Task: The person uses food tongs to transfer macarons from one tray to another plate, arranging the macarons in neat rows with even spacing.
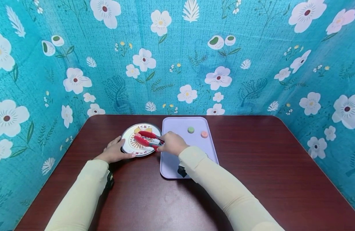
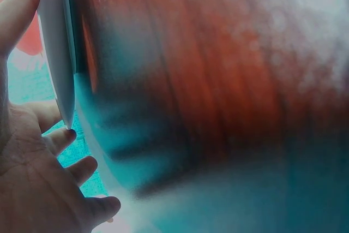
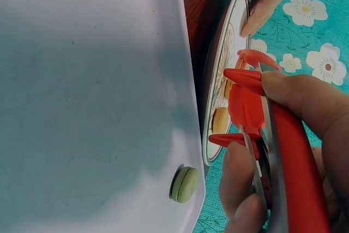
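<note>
My right hand (image 1: 174, 143) grips red-tipped tongs (image 1: 148, 134), their head reaching left over a round patterned plate (image 1: 155, 127). A small pinkish piece, apparently a macaron (image 1: 138, 135), shows at the tong tips; whether they pinch it is unclear. Two yellowish macarons (image 1: 149, 130) lie on the plate's far part; in the right wrist view one macaron (image 3: 220, 119) shows beside the tongs. My left hand (image 1: 113, 152) holds the plate's left rim, thumb at the near side and fingers round the outer edge. Part of that hand appears in the left wrist view, beside the rim.
A lilac tray (image 1: 169, 166) lies right of the plate, under my right forearm. On it are a green macaron (image 1: 190, 130) and a pink macaron (image 1: 204, 134). The dark wooden table (image 1: 252, 154) meets a flowered blue cloth (image 1: 177, 80) behind and at both sides.
</note>
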`<action>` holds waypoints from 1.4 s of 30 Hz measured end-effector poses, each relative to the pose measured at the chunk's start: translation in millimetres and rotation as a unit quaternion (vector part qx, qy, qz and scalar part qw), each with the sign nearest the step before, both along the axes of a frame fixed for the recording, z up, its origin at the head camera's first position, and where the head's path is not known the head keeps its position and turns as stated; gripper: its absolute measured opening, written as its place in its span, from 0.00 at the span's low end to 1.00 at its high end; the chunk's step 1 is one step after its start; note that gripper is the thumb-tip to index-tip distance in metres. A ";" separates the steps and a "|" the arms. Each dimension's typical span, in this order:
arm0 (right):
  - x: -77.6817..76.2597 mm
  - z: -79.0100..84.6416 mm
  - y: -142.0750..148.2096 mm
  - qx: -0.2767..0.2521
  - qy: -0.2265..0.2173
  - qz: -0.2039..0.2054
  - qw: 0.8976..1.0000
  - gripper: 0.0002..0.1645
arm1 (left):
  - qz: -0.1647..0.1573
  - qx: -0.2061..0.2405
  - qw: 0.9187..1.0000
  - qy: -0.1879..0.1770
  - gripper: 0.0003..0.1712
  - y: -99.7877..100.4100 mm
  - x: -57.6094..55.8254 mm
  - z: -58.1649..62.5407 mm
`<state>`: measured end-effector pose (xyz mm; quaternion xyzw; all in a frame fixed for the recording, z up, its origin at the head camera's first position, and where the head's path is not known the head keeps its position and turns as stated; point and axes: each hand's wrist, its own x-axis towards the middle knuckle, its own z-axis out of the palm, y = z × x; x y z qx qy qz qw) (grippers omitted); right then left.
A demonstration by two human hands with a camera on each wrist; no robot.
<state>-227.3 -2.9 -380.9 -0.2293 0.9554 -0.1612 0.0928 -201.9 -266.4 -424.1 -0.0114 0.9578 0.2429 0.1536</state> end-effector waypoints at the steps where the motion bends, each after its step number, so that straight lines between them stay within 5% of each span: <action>1: -0.3 -0.2 -0.5 0.002 -0.001 -0.001 1.000 0.33 | 0.000 0.000 1.000 0.001 0.66 -0.2 -0.2 -0.4; 42: -1.8 2.4 -11.4 0.014 -0.006 0.005 1.000 0.29 | 0.002 -0.011 1.000 -0.001 0.65 2.9 2.2 -0.6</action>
